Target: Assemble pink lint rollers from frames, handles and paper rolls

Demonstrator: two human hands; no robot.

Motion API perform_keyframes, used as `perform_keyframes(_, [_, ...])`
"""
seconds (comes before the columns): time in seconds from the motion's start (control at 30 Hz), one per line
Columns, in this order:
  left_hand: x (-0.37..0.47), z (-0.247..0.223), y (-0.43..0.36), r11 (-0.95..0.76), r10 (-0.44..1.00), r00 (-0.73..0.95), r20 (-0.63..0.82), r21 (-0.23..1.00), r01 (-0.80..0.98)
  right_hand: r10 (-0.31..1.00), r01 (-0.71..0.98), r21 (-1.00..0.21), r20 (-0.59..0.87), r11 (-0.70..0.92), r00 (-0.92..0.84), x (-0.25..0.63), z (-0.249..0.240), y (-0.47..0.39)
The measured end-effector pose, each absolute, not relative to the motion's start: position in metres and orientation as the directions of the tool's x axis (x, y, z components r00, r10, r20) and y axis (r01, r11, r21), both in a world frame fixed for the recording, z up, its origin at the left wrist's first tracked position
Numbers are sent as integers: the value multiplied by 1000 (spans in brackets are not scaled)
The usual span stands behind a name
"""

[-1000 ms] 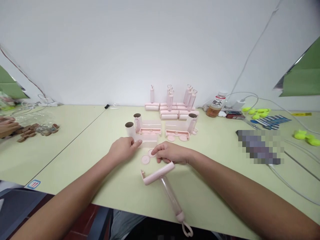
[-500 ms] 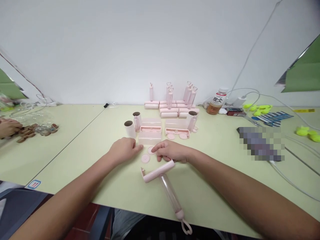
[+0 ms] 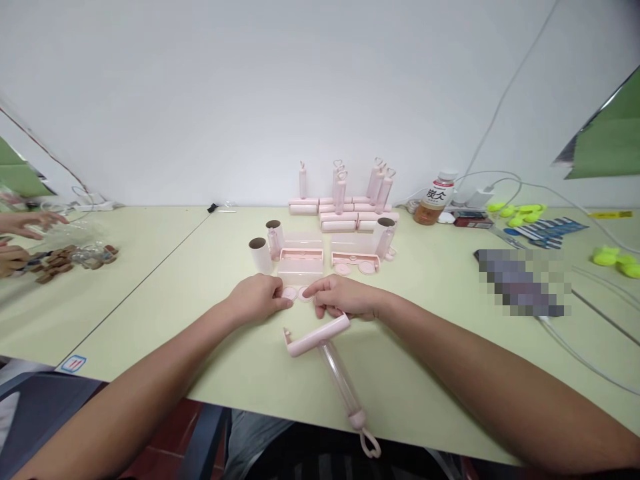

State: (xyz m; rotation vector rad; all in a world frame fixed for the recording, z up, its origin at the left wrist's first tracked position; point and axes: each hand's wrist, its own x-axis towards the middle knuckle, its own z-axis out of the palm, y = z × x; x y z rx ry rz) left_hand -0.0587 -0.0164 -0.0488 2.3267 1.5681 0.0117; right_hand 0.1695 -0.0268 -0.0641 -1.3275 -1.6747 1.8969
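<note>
Two small pale pink discs lie side by side on the table in front of me. My left hand (image 3: 257, 298) has its thumb and curled fingers at the edge of the left pink disc (image 3: 289, 293). My right hand (image 3: 346, 297) rests an index fingertip on the right pink disc (image 3: 303, 293), thumb apart and other fingers bent. Just below lies a pink lint roller handle (image 3: 320, 335) with a clear shaft and a heart-shaped loop, touched by neither hand. Beyond my hands sits an opened pink roller case (image 3: 301, 267) with a see-through cover.
A second opened case (image 3: 355, 260) has two discs before it. White paper rolls (image 3: 261, 257) stand to the left. Finished-looking pink rollers (image 3: 339, 223) line the wall. Rightward are a bottle (image 3: 434, 200) and a blurred phone (image 3: 517, 283). Another person's hands (image 3: 30, 227) are far left.
The left disc has moved away from me, up beside the right one, with my left hand at it. My right hand stays nearly still. At far left, another person's hand has come into view.
</note>
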Motion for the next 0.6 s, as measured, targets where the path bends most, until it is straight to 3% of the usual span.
perform_keyframes(0.13, [-52,-40,-24,-315,929,355,-102,286,905,723,305,-914,-398,-266,-564,175,-59,-27])
perform_keyframes(0.23, [-40,-24,-34,-371,904,426,-44,416,830,748,274,-942,-321,-192,-581,180,-48,-25])
perform_keyframes(0.33, [-22,-10,-41,-481,720,686,-106,637,603,795,240,-965,-229,-109,-561,187,-33,-24])
perform_keyframes(0.43, [3,-10,-43,-517,521,841,-143,731,445,856,191,-981,-133,-41,-500,195,-18,-23])
perform_keyframes(0.6, [40,-30,-50,-456,656,755,-1,796,398,939,131,-991,-51,-7,-340,216,-1,-29])
